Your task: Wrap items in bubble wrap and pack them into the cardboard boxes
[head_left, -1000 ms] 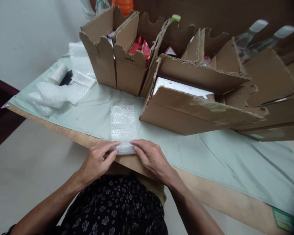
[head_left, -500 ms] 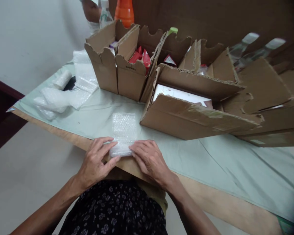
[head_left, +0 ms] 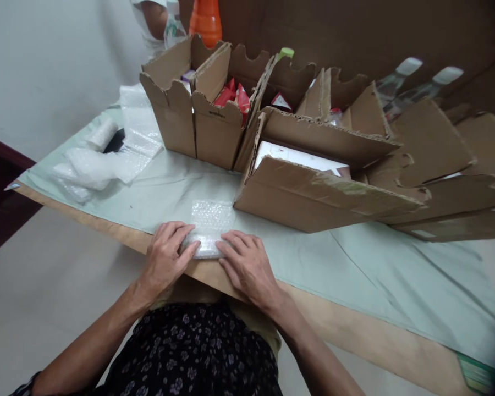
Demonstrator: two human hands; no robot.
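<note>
A strip of clear bubble wrap (head_left: 212, 215) lies on the pale green cloth (head_left: 177, 187) near the table's front edge. Its near end is folded over into a thick bundle; whatever may be inside cannot be made out. At the bundle's left end, my left hand (head_left: 167, 254) grips it with thumb and fingers. My right hand (head_left: 248, 263) holds the opposite end, fingertips on top and thumb at the near side. The flat part of the strip stretches away from me beyond the fingers.
More bubble wrap (head_left: 93, 168) lies loose at the left, beside a small roll (head_left: 103, 135) and a black item. Cardboard bins (head_left: 218, 132) with red packets and boxes line the back. A wide carton (head_left: 313, 201) stands at right. Bottles and a person's arm (head_left: 154, 19) show behind.
The folded bundle has turned over away from me, and the flat part of the strip is shorter. Both hands have moved slightly forward with it. The view has shifted a little.
</note>
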